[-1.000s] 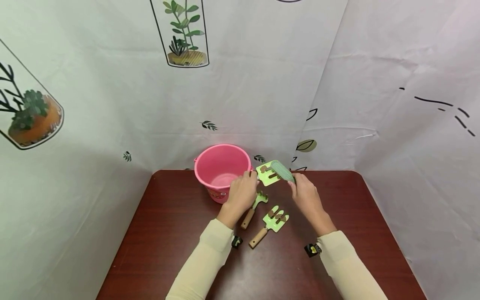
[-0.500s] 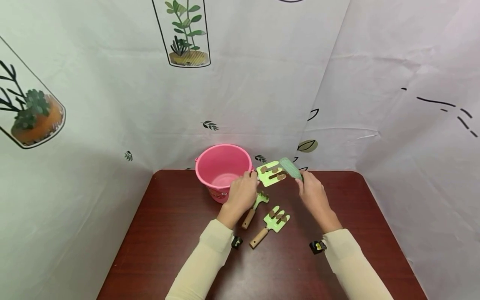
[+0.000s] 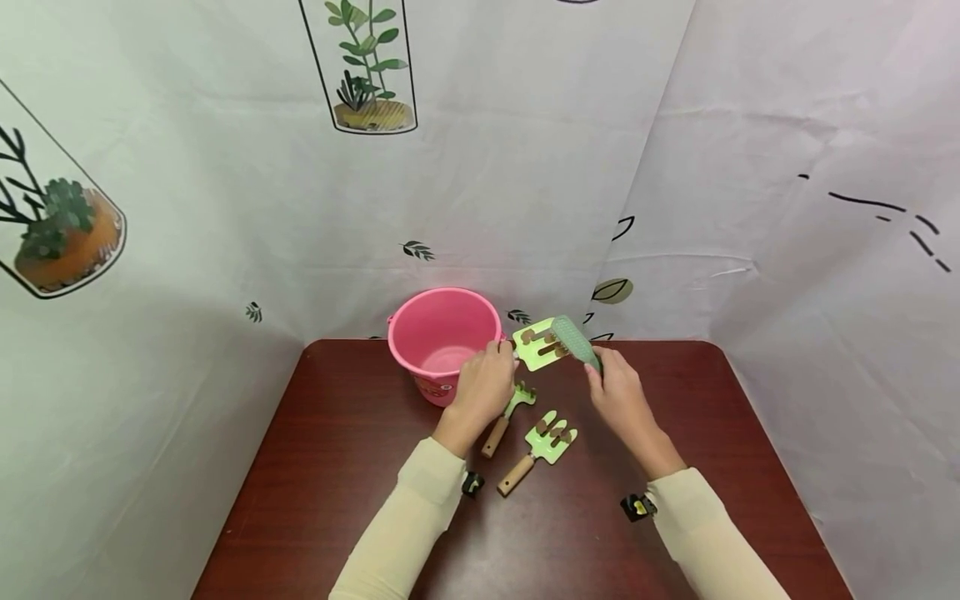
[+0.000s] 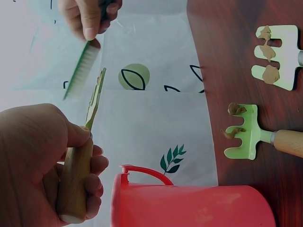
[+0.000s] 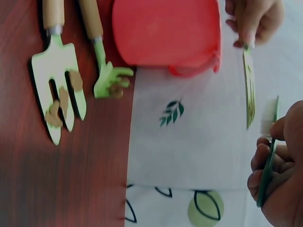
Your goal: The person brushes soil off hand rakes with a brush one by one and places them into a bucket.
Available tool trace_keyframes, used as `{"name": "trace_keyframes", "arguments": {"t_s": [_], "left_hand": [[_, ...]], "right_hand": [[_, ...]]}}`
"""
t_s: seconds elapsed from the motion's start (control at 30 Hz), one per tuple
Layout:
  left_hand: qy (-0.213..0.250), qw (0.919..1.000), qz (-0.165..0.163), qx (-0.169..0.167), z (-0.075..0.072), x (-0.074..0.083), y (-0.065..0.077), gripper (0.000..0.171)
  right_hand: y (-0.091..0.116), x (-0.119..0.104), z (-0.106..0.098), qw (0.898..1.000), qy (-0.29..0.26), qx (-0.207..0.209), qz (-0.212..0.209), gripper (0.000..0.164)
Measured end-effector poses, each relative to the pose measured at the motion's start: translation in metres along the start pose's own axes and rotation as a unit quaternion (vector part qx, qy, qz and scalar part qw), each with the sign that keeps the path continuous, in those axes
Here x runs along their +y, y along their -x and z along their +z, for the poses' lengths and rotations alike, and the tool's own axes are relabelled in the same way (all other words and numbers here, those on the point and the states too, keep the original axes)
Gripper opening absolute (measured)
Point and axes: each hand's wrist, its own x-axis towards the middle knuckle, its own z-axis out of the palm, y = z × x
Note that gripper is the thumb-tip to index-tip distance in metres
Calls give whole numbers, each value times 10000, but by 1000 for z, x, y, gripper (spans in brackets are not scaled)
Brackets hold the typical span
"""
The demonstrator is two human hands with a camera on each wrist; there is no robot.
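Note:
My left hand (image 3: 486,385) grips the wooden handle of a small garden fork (image 3: 531,350), its flat green head raised beside the bucket's rim and marked with brown clumps. My right hand (image 3: 619,390) holds a green brush (image 3: 573,337) with pale bristles by its handle. The brush head overlaps the fork's tines in the head view. In the left wrist view the brush's bristles (image 4: 88,64) face the fork head (image 4: 96,99), with a small gap between them. The pink bucket (image 3: 425,332) stands just left of the fork; no contents show inside.
On the dark red table (image 3: 352,500) lie a green hand rake (image 3: 517,400) and a second garden fork (image 3: 550,442), both with brown clumps on their tines. A printed white cloth (image 3: 480,183) hangs behind and at the sides.
My right hand moves the brush to the right off the fork's tines, then back left over them. The left hand and the fork stay almost still.

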Motion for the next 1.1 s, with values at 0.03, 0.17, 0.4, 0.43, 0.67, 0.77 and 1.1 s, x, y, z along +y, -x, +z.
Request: {"name": "trace_keyframes", "arguments": {"t_s": [0.03, 0.17, 0.4, 0.43, 0.67, 0.77, 1.1], "left_hand": [[-2, 10000, 0, 6, 0, 0, 0, 20], [2, 10000, -8, 34, 1, 1, 0, 21], [11, 10000, -6, 72, 0, 2, 1, 21], [8, 10000, -5, 69, -1, 2, 1, 20], [-38, 10000, 4, 40, -3, 4, 1, 21], [23, 10000, 2, 11, -3, 5, 1, 22], [79, 9999, -35, 99, -3, 6, 2, 22]], "right_hand": [[1, -3, 1, 10000, -33, 14, -61, 29], [4, -13, 5, 9997, -66, -32, -244, 26], [8, -25, 11, 9991, 101, -377, -191, 27], [8, -26, 12, 9989, 113, -417, -178, 27], [10, -33, 17, 9982, 208, -477, -299, 26], [9, -34, 19, 9983, 264, -400, -325, 26], [8, -33, 18, 9978, 567, -155, -318, 26]]}}
